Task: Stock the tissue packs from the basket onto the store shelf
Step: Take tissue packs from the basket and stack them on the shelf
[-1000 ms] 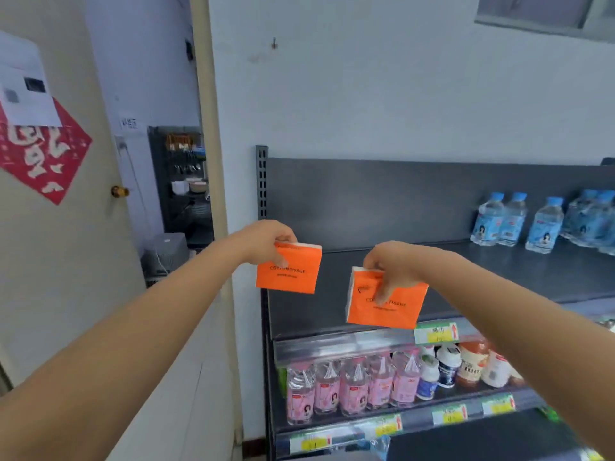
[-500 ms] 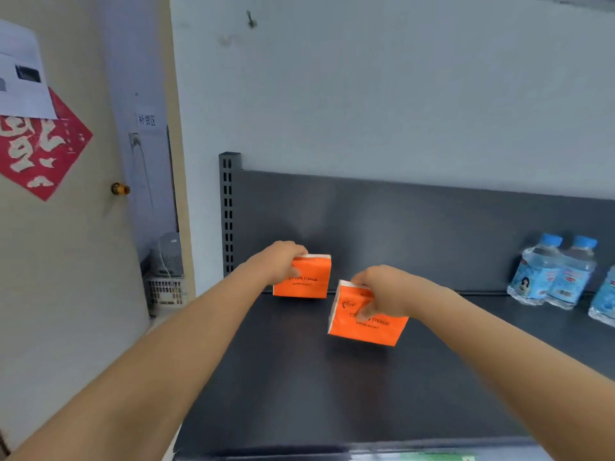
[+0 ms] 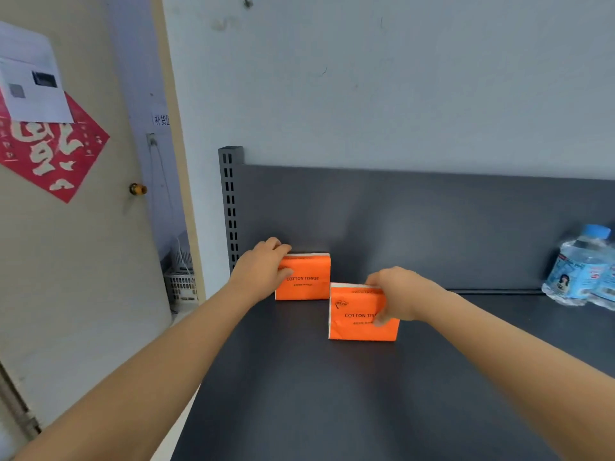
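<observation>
Two orange tissue packs marked COTTON TISSUE stand upright on the dark grey top shelf (image 3: 299, 394). The left pack (image 3: 307, 279) stands near the back panel at the shelf's left end, and my left hand (image 3: 263, 267) grips its left top corner. The right pack (image 3: 356, 319) stands a little nearer to me, and my right hand (image 3: 396, 294) grips its right top edge, thumb on the front face. The basket is out of view.
Water bottles (image 3: 580, 271) with blue caps stand at the shelf's right back. A slotted upright post (image 3: 229, 207) marks the shelf's left end. Left of it are a door frame and a door with a red paper sign (image 3: 50, 154) and a brass knob (image 3: 137, 189).
Both hands have carried the packs forward and down from the air onto the top shelf. The camera has moved closer, so the lower shelves have dropped out of view.
</observation>
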### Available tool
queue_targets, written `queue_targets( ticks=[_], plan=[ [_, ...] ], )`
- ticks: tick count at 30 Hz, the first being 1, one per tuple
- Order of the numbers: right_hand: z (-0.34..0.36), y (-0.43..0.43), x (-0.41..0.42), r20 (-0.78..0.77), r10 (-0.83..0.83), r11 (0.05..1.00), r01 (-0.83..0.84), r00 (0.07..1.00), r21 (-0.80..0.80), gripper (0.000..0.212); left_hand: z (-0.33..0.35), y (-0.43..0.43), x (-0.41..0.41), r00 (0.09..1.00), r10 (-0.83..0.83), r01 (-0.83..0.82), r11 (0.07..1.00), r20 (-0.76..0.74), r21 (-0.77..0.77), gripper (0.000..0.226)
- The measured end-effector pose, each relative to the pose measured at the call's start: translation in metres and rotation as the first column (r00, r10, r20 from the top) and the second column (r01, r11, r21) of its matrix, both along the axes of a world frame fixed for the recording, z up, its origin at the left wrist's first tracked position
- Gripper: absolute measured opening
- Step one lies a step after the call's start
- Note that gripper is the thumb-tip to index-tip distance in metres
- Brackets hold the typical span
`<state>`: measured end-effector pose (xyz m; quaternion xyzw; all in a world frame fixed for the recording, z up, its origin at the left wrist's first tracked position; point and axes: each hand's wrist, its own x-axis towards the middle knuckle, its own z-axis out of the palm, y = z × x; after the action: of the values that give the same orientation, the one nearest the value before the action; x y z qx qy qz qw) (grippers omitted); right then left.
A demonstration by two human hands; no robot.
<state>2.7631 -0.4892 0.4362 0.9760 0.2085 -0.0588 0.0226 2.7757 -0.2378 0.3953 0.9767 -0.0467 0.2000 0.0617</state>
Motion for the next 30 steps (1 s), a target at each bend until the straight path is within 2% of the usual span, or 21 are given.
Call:
queue_targets(
  ticks=[4, 9, 13, 16, 19, 22, 27, 30],
  plan=[
    [-0.005, 0.022, 0.003, 0.039, 0.044, 0.996, -0.047, 0.998, 0.079, 0.046, -0.006, 0.005, -0.015, 0.997, 0.043, -0.049, 0.994, 0.069, 0.094, 0.045],
    [-0.02, 0.064, 0.014, 0.118, 0.044, 0.985, -0.062, 0.992, 0.158, 0.054, -0.012, 0.011, -0.03, 0.991, 0.128, -0.131, 0.973, 0.032, 0.192, 0.055],
    [-0.03, 0.082, 0.019, 0.194, -0.007, 0.969, -0.041, 0.981, 0.242, 0.063, -0.013, 0.015, -0.034, 0.985, 0.171, -0.172, 0.975, 0.017, 0.143, 0.053],
    [-0.034, 0.084, 0.021, 0.241, -0.016, 0.948, -0.062, 0.97, 0.311, 0.073, -0.011, 0.017, -0.032, 0.991, 0.133, -0.134, 0.986, 0.017, 0.101, 0.055],
    [-0.036, 0.084, 0.024, 0.265, 0.03, 0.965, -0.097, 0.964, 0.244, 0.074, -0.011, 0.014, -0.029, 0.995, 0.091, -0.083, 0.981, -0.038, 0.177, 0.064],
    [-0.036, 0.088, 0.027, 0.235, 0.056, 0.985, -0.092, 0.97, 0.147, 0.063, -0.014, 0.009, -0.025, 0.993, 0.104, -0.087, 0.965, -0.058, 0.246, 0.069],
    [-0.039, 0.097, 0.028, 0.188, 0.046, 0.986, -0.075, 0.981, 0.151, 0.072, -0.017, 0.009, -0.022, 0.995, 0.042, -0.028, 0.988, -0.09, 0.152, 0.068],
    [-0.039, 0.099, 0.025, 0.163, 0.011, 0.98, -0.043, 0.987, 0.195, 0.074, -0.014, 0.012, -0.021, 0.995, -0.007, 0.022, 0.989, -0.103, 0.147, 0.066]
  ],
)
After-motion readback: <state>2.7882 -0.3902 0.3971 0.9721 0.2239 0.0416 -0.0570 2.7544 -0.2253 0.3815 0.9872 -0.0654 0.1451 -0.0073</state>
